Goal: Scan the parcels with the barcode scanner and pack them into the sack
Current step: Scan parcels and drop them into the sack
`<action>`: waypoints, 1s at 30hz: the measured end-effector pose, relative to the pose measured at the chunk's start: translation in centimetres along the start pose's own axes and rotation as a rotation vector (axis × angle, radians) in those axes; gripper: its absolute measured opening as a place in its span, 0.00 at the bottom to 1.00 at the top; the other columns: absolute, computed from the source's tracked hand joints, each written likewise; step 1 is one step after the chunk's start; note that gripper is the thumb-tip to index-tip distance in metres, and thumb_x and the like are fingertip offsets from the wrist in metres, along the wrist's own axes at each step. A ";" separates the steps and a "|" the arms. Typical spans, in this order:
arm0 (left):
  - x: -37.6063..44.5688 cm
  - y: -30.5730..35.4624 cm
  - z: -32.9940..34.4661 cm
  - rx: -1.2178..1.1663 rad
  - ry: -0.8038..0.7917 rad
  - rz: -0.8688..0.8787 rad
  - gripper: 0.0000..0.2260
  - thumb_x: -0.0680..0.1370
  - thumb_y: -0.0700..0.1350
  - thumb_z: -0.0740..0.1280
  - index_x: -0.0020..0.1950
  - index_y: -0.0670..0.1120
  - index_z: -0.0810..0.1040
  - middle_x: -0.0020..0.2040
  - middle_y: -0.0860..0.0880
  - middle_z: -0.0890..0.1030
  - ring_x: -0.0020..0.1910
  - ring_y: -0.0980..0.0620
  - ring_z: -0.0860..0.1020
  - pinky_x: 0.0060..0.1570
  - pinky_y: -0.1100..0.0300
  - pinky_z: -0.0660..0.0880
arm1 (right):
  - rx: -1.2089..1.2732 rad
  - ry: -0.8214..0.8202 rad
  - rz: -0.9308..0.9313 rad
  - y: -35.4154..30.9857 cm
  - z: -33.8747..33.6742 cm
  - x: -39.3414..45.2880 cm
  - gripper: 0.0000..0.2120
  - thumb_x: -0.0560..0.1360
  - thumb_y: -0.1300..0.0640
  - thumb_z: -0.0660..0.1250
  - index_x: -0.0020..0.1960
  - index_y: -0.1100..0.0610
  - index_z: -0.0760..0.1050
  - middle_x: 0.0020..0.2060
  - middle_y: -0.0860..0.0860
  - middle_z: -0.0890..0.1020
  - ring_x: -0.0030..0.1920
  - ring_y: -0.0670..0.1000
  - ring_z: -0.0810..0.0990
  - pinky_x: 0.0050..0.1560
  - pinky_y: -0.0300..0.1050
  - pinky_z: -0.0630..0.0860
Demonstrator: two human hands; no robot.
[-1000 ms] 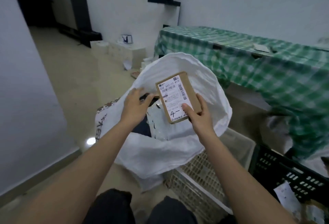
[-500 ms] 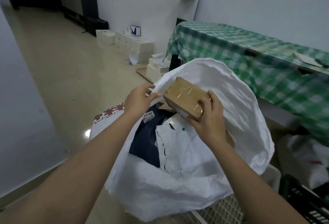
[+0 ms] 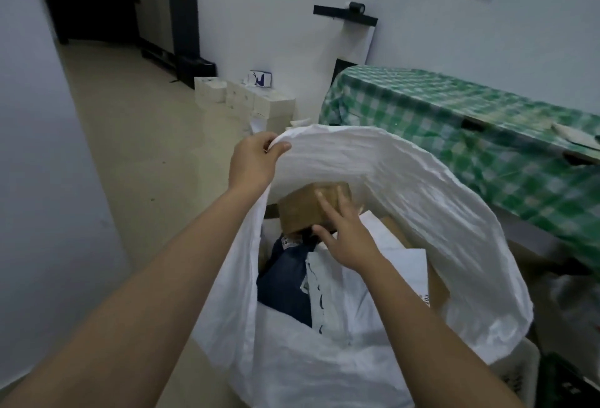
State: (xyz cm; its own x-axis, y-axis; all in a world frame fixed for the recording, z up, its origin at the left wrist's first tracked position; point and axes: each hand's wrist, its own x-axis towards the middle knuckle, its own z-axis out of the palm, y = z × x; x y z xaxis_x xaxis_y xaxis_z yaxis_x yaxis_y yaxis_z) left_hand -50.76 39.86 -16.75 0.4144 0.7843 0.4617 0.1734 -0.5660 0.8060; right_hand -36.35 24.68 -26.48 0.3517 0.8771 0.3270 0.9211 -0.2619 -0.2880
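While the left hand [image 3: 251, 164] pinches the rim of the large white woven plastic sack [image 3: 406, 180], the right hand [image 3: 344, 232] rests loose, spread fingers on a small brown taped cardboard parcel [image 3: 300, 209] inside. It looks stiff and light, its tape likely slick; gripping opposite edges seems safest.

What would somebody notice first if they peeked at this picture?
First the big white sack in the middle, its rim held up by the left hand. Next the brown cardboard parcel inside the sack's mouth, with the right hand on it with its fingers spread, above a dark blue bag and white mailers. On the right stands a table with a green checked cloth.
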 end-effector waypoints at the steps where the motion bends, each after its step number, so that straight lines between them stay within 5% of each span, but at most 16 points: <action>1: -0.1 -0.2 -0.3 -0.007 -0.019 -0.018 0.09 0.78 0.46 0.67 0.50 0.43 0.83 0.45 0.45 0.83 0.43 0.49 0.77 0.43 0.56 0.70 | 0.081 0.012 -0.026 -0.4 -0.3 -0.6 0.31 0.80 0.50 0.62 0.78 0.43 0.49 0.79 0.50 0.42 0.78 0.55 0.50 0.67 0.49 0.68; 4: -1.6 -0.6 -0.5 -0.009 -0.058 -0.050 0.10 0.79 0.44 0.67 0.58 0.44 0.82 0.50 0.48 0.82 0.46 0.52 0.76 0.45 0.61 0.70 | 0.161 0.126 -0.040 -0.2 -2.3 -5.3 0.26 0.81 0.53 0.61 0.76 0.43 0.57 0.78 0.46 0.46 0.76 0.45 0.52 0.62 0.39 0.66; 6: -3.4 -0.5 0.0 -0.071 -0.091 -0.108 0.12 0.79 0.42 0.67 0.62 0.45 0.80 0.50 0.50 0.80 0.47 0.53 0.76 0.49 0.59 0.73 | 0.031 0.117 -0.022 0.8 -3.3 -9.5 0.22 0.80 0.44 0.59 0.72 0.48 0.69 0.78 0.51 0.56 0.77 0.50 0.55 0.67 0.46 0.67; 8: -5.1 -0.5 1.0 -0.189 -0.154 -0.187 0.16 0.79 0.40 0.66 0.67 0.46 0.75 0.53 0.50 0.79 0.50 0.52 0.77 0.55 0.54 0.76 | -0.132 -0.017 0.030 2.4 -3.9 -13.5 0.38 0.73 0.26 0.49 0.70 0.50 0.72 0.76 0.54 0.62 0.77 0.57 0.56 0.73 0.57 0.62; 10: -6.8 -0.3 1.8 -0.224 -0.236 -0.195 0.22 0.79 0.38 0.66 0.73 0.48 0.69 0.61 0.49 0.77 0.57 0.52 0.76 0.59 0.56 0.74 | -0.248 -0.305 0.107 3.3 -4.8 -17.2 0.53 0.62 0.17 0.40 0.74 0.48 0.64 0.77 0.51 0.59 0.77 0.55 0.53 0.76 0.57 0.53; 12: -8.4 0.1 2.6 -0.260 -0.323 -0.183 0.28 0.79 0.38 0.66 0.77 0.49 0.61 0.69 0.49 0.72 0.64 0.52 0.73 0.63 0.58 0.71 | -0.400 -0.535 0.107 3.9 -4.9 -20.1 0.51 0.64 0.19 0.48 0.78 0.48 0.55 0.77 0.50 0.57 0.77 0.53 0.52 0.76 0.56 0.48; 15: -10.5 0.8 3.5 -0.191 -0.394 -0.160 0.32 0.79 0.41 0.65 0.79 0.51 0.54 0.76 0.48 0.63 0.71 0.51 0.66 0.69 0.57 0.65 | -0.585 -0.654 0.088 4.4 -4.0 -22.3 0.37 0.76 0.40 0.64 0.78 0.53 0.55 0.73 0.54 0.65 0.73 0.55 0.62 0.73 0.55 0.52; 18: -13.4 2.1 3.6 -0.034 -0.330 0.002 0.30 0.80 0.42 0.64 0.79 0.48 0.54 0.78 0.45 0.57 0.76 0.50 0.56 0.71 0.65 0.52 | -0.638 -0.519 -0.038 4.6 -3.3 -21.6 0.14 0.71 0.53 0.72 0.55 0.57 0.78 0.49 0.58 0.81 0.52 0.57 0.80 0.56 0.48 0.71; 20: -16.0 2.8 3.2 0.045 -0.272 0.167 0.25 0.80 0.43 0.65 0.76 0.45 0.62 0.74 0.46 0.64 0.72 0.54 0.61 0.65 0.73 0.55 | -0.532 -0.407 -0.033 3.9 -3.8 -20.7 0.04 0.70 0.58 0.72 0.42 0.59 0.79 0.38 0.58 0.81 0.42 0.59 0.82 0.40 0.47 0.72; 23: -19.8 1.9 3.8 0.263 -0.507 0.219 0.26 0.75 0.55 0.69 0.70 0.46 0.71 0.68 0.47 0.72 0.68 0.47 0.68 0.65 0.58 0.66 | -0.380 -0.232 0.005 3.1 -5.4 -19.4 0.06 0.77 0.59 0.64 0.50 0.60 0.78 0.47 0.58 0.80 0.51 0.60 0.79 0.43 0.50 0.71; 26: -22.8 1.2 5.0 0.519 -0.752 0.032 0.39 0.70 0.64 0.70 0.75 0.48 0.63 0.72 0.46 0.67 0.71 0.44 0.64 0.68 0.50 0.64 | -0.228 -0.031 0.058 2.2 -8.1 -17.6 0.09 0.79 0.54 0.63 0.53 0.58 0.77 0.50 0.55 0.80 0.53 0.57 0.77 0.44 0.51 0.72; 28: -23.1 1.1 5.9 0.599 -0.713 0.008 0.36 0.72 0.63 0.70 0.73 0.48 0.63 0.69 0.45 0.69 0.67 0.43 0.68 0.64 0.50 0.68 | -0.205 0.026 0.042 1.5 -9.3 -16.2 0.09 0.79 0.53 0.63 0.53 0.58 0.77 0.50 0.54 0.80 0.53 0.56 0.76 0.43 0.51 0.72; 30: -22.3 1.4 6.0 0.637 -0.601 0.023 0.22 0.76 0.54 0.68 0.66 0.45 0.70 0.62 0.44 0.74 0.61 0.42 0.72 0.56 0.50 0.72 | -0.198 0.035 0.021 0.6 -9.7 -15.3 0.08 0.79 0.54 0.62 0.54 0.58 0.76 0.51 0.54 0.79 0.53 0.56 0.76 0.43 0.51 0.71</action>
State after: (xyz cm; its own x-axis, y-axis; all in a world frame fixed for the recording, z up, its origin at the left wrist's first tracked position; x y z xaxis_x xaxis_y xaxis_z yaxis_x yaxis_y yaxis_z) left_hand -54.35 20.08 -28.18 0.7934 0.6061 0.0566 0.5512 -0.7548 0.3556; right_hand -39.52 7.23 -22.92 0.3735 0.8569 0.3553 0.9272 -0.3569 -0.1139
